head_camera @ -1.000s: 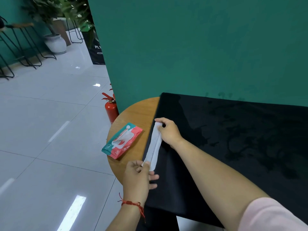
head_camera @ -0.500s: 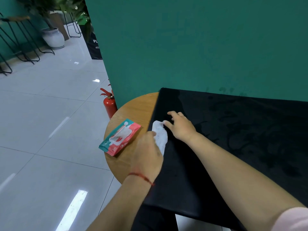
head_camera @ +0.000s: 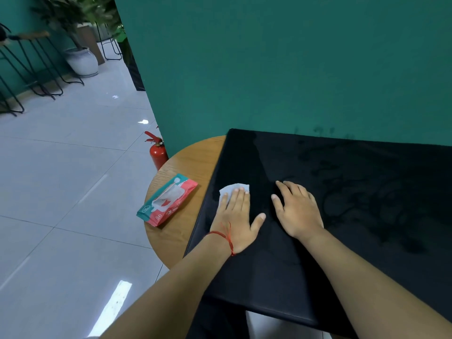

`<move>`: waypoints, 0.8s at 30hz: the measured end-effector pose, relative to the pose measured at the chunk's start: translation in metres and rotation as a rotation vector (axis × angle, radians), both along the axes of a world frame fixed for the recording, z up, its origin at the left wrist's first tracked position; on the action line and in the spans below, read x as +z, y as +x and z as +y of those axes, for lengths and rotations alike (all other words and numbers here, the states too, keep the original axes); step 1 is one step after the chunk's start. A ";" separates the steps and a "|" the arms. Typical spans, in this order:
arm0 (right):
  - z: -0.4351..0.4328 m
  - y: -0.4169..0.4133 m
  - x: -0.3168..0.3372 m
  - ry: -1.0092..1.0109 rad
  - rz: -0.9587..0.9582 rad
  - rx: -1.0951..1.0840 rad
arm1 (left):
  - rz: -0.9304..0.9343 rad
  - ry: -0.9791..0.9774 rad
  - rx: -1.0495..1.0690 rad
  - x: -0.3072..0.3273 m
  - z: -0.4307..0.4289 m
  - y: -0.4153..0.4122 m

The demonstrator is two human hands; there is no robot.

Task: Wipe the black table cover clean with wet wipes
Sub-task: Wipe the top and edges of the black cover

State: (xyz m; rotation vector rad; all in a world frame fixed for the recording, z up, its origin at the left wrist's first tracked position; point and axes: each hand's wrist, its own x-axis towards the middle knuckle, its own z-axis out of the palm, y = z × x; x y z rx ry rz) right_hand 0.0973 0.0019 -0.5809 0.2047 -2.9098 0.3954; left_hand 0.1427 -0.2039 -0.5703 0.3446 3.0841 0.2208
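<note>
Head view: we press our left hand (head_camera: 234, 216) flat on the wet wipe (head_camera: 233, 188). Our right hand (head_camera: 297, 211), spread, lies beside. Most of the black cover (head_camera: 354, 192) stretches right of our grip.

Cover (head_camera: 342, 216) on the bench (head_camera: 186, 165), wipe (head_camera: 232, 189) under left hand (head_camera: 236, 221) near cover's left edge, right hand (head_camera: 298, 211) beside it, wipes pack (head_camera: 167, 200) left of cover

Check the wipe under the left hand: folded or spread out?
Folded or bunched, exactly which unclear. The wipe shows only as a small white patch beyond the left hand fingertips.
</note>
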 end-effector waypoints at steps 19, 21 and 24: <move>0.001 0.000 -0.001 -0.043 -0.034 -0.035 | 0.029 0.146 0.077 0.001 -0.049 -0.086; 0.000 -0.001 0.000 -0.038 -0.031 -0.044 | 0.042 0.110 0.066 0.000 -0.051 -0.097; -0.001 -0.001 0.000 -0.044 -0.029 -0.047 | 0.026 0.064 0.042 -0.003 -0.049 -0.096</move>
